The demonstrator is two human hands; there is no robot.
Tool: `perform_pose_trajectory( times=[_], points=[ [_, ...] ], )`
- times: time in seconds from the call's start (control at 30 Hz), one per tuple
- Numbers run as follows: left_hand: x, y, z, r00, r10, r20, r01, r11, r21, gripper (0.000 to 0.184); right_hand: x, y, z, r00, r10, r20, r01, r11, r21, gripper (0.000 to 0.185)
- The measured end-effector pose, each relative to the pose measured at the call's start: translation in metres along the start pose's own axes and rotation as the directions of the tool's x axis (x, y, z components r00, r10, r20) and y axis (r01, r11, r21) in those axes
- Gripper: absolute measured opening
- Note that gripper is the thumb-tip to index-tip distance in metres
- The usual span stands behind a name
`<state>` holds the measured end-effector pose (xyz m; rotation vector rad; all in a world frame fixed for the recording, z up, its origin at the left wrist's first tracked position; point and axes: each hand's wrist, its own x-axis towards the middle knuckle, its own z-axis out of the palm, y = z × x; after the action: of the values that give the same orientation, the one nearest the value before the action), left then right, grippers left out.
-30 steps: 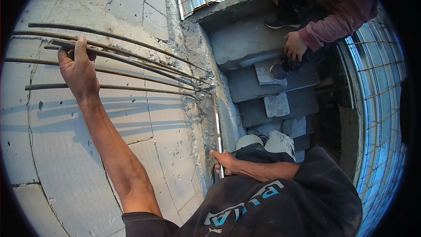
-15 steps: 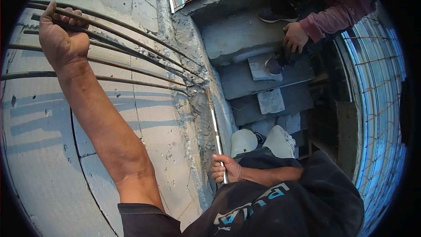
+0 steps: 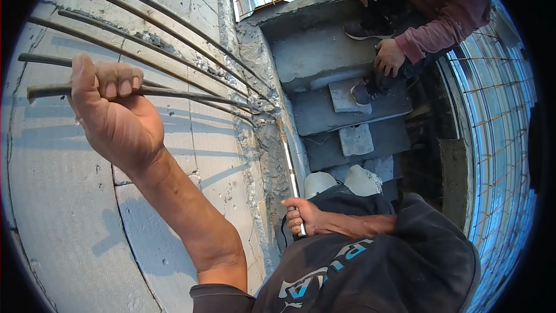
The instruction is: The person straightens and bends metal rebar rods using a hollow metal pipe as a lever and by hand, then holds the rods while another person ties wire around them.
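My left hand (image 3: 119,119) is closed around a dark steel reinforcing bar (image 3: 188,95), near its free end. That bar runs to the rough concrete edge (image 3: 258,133), where several other reinforcing bars (image 3: 153,17) also stick out. Low in front of my body, my right hand (image 3: 302,218) is wrapped round the lower part of a shiny metal rod (image 3: 291,168). The rod lies along the concrete edge. Its upper end is close to where the bars come out; whether it touches them I cannot tell.
A pale block wall (image 3: 52,179) fills the left side. Concrete steps (image 3: 315,52) with loose blocks (image 3: 355,139) lie to the right. Another person in a maroon sleeve (image 3: 443,35) crouches at the top. Corrugated metal sheets (image 3: 498,139) behind steel mesh close off the right.
My left hand has come down and nearer to me in the view, with the gripped bar now apart from and below the others. My right hand keeps hold of the rod, nearly in place.
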<state>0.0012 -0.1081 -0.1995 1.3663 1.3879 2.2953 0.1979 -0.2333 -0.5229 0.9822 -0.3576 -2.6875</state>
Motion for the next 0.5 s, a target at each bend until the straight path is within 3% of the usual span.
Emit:
perform_pose_trajectory(
  times=[0.1,0.27,0.33,0.4,0.5],
  points=[
    [-0.039,0.019,-0.024,0.987,0.08,0.143,-0.078,0.997,-0.017,0.035,-0.002,-0.003,0.0,0.999,0.001,-0.049,-0.001,1.0,-0.01,0.031],
    [-0.096,0.053,-0.039,0.986,0.034,0.161,-0.018,0.995,-0.095,0.038,-0.005,-0.004,0.004,0.996,-0.015,-0.093,0.012,0.999,-0.032,0.032],
    [-0.072,0.045,-0.025,0.999,-0.011,0.035,0.014,0.994,-0.104,0.041,-0.003,-0.002,0.0,0.998,0.011,-0.062,-0.011,1.0,0.005,0.033],
    [-0.043,0.032,-0.013,0.998,-0.045,0.048,0.049,0.994,-0.097,0.044,-0.002,-0.008,0.005,0.999,0.018,-0.051,-0.018,1.0,0.011,0.033],
    [-0.016,0.012,0.014,0.993,-0.004,-0.119,0.003,1.0,-0.01,0.043,-0.003,-0.006,0.006,0.999,0.044,-0.03,-0.043,0.998,0.052,0.032]
  ],
)
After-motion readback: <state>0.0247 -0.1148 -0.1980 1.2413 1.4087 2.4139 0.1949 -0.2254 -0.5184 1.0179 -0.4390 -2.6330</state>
